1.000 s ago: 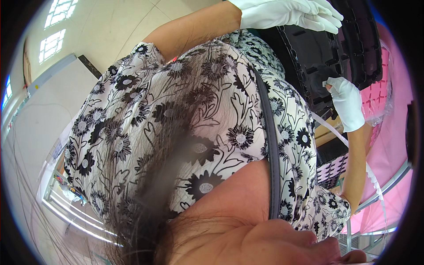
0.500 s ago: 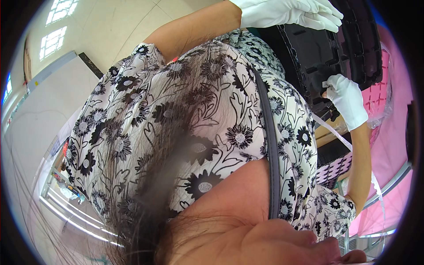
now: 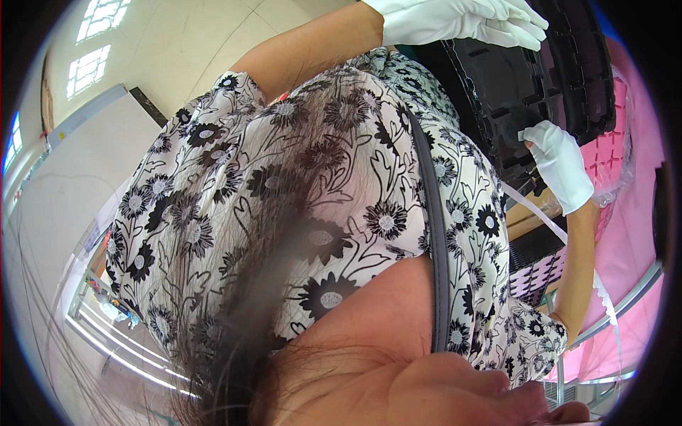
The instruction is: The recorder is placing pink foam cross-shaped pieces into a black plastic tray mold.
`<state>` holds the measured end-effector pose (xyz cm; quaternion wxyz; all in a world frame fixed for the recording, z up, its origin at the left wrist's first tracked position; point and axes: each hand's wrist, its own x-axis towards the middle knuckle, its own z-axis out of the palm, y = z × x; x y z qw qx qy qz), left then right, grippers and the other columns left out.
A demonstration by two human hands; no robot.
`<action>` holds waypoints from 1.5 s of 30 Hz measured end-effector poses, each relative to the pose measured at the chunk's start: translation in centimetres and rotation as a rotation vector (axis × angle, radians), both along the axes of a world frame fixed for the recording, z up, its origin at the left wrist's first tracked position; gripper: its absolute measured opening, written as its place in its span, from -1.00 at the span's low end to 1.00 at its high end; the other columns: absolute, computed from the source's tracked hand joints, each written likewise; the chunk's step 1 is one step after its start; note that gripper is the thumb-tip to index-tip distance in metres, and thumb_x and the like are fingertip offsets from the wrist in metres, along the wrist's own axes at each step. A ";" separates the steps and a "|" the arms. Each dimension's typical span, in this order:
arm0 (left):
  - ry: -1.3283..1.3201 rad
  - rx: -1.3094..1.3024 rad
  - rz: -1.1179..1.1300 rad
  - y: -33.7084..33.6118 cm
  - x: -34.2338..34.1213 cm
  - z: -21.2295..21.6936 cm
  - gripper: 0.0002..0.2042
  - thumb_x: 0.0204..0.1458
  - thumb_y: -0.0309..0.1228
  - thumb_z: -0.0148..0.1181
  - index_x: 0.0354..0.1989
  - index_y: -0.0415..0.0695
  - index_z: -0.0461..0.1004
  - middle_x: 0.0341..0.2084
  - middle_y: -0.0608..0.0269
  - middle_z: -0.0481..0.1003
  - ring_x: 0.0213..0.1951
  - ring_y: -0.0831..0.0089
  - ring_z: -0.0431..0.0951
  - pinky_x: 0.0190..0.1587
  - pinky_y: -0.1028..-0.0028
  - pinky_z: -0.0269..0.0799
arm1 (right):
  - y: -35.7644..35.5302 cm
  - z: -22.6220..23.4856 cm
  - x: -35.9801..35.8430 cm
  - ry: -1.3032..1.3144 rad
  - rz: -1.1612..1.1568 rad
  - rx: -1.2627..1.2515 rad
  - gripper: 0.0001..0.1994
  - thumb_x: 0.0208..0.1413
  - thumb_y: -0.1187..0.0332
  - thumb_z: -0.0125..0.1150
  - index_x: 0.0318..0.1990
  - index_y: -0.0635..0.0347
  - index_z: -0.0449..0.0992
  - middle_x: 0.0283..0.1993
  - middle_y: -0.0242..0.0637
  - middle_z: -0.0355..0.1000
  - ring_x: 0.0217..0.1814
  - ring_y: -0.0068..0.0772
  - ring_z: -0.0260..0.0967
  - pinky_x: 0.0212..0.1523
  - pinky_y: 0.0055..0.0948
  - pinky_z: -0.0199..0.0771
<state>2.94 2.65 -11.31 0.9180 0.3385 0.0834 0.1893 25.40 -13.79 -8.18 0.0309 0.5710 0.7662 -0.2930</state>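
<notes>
Black moulded plastic tray (image 3: 526,85) located at 1 o'clock in the view, held up on edge between two white-gloved hands, above a pink sheet (image 3: 625,234). Left hand (image 3: 462,20) laid flat along the tray's top rim at 12 o'clock, fingers extended and draped over the edge; grip not closed around anything visible, more a steadying rest. Right hand (image 3: 561,167) at 3 o'clock, fingers curled in against the tray's lower ribbed part, apparently pinching a rim there; full closure cannot be told. Judged light and fairly stiff, with thin ribbed walls likely to flex or crack if twisted; smooth plastic against cotton gloves probably slippery. Best taken at opposite rims, on thick moulded edges, not on thin inner ribs. White strap (image 3: 540,213) running diagonally just below the right hand, a snag risk. Clear plastic film (image 3: 625,170) bunched beside the tray at 3 o'clock. Metal rail (image 3: 625,298) bounding the pink sheet at 4 o'clock. Open room mainly upward and toward 12 o'clock; body in flowered blouse (image 3: 284,199) crowding the near side.
</notes>
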 end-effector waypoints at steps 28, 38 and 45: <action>0.239 0.178 0.072 -2.7 0.3 7.4 -0.70 0.08 -0.53 -0.04 0.01 -0.23 0.39 -0.02 0.14 0.39 -0.01 0.44 0.42 0.08 0.47 0.33 | 5.5 5.7 -8.4 0.231 -0.704 0.542 -0.87 -0.07 0.35 0.17 -0.41 0.20 0.55 -0.59 -0.21 0.42 -0.62 -0.40 0.35 -0.53 -0.43 0.31; 0.296 0.688 0.199 0.7 -3.6 9.5 -0.70 -0.15 -0.47 0.25 -0.17 -0.22 0.51 -0.22 0.17 0.53 -0.18 0.48 0.52 -0.12 0.56 0.43 | 6.6 8.6 -13.5 0.193 -0.827 0.632 -0.75 -0.04 0.36 0.29 -0.24 0.32 0.48 -0.48 -0.37 0.42 -0.52 -0.62 0.33 -0.49 -0.59 0.33; -0.106 1.129 0.532 13.2 -3.2 15.3 -0.72 0.05 -0.31 0.00 -0.09 -0.11 0.46 -0.11 0.20 0.47 -0.03 0.34 0.45 0.01 0.51 0.34 | 5.7 11.2 -13.9 0.876 -1.044 0.651 -0.77 0.05 0.43 0.14 -0.16 0.36 0.41 -0.47 -0.27 0.42 -0.56 -0.61 0.31 -0.53 -0.68 0.32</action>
